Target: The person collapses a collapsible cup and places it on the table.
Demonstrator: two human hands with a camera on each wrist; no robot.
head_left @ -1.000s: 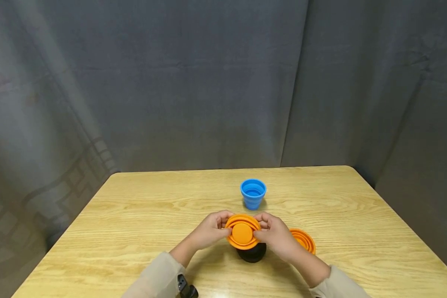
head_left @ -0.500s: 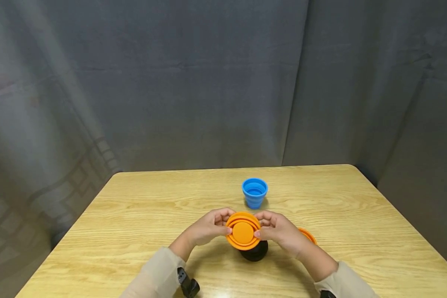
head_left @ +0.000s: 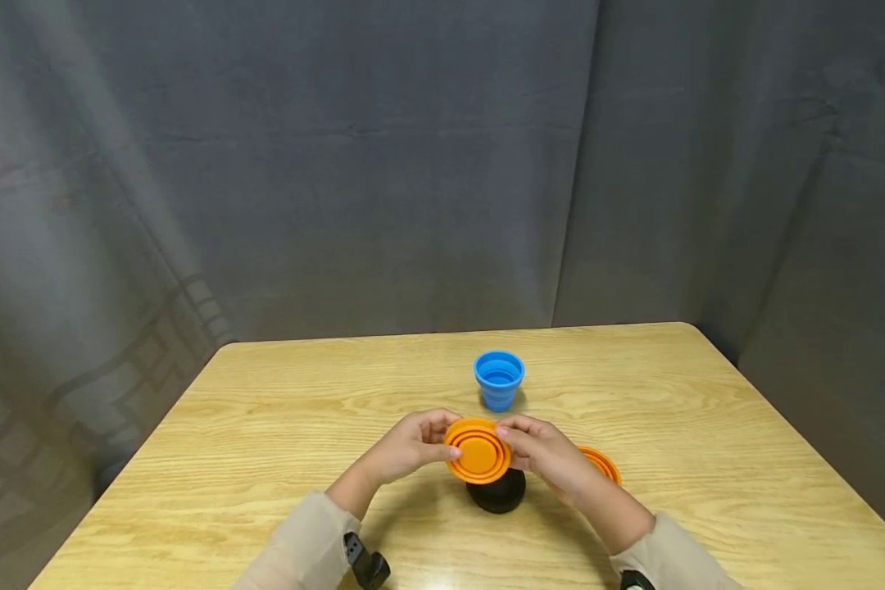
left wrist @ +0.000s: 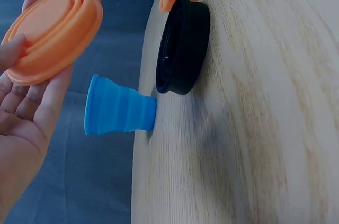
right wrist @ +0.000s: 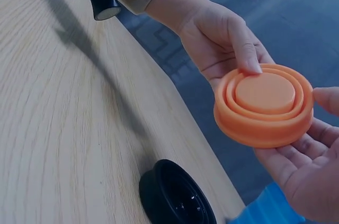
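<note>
Both hands hold a flattened orange collapsible cup (head_left: 479, 455) above the table, its rings and round flat middle facing the head camera. My left hand (head_left: 413, 451) grips its left side, thumb on the rings and fingers behind or underneath, as the right wrist view shows. On the other side, my right hand (head_left: 549, 459) holds the rim with the thumb (right wrist: 326, 99) at its edge and fingers below. Just beneath the cup, a low round black ringed piece (left wrist: 185, 46) sits on the table, partly covered in the head view.
A blue collapsible cup (head_left: 499, 381) stands extended and upright farther back. A second flattened orange piece (head_left: 601, 465) lies to the right, partly hidden by my right arm. The wooden table (head_left: 280, 426) ends at a grey curtain (head_left: 339, 205).
The orange cup has tilted, showing its rings more evenly. My right thumb has shifted from beside its flat middle up to the upper right rim. The left hand keeps its grip.
</note>
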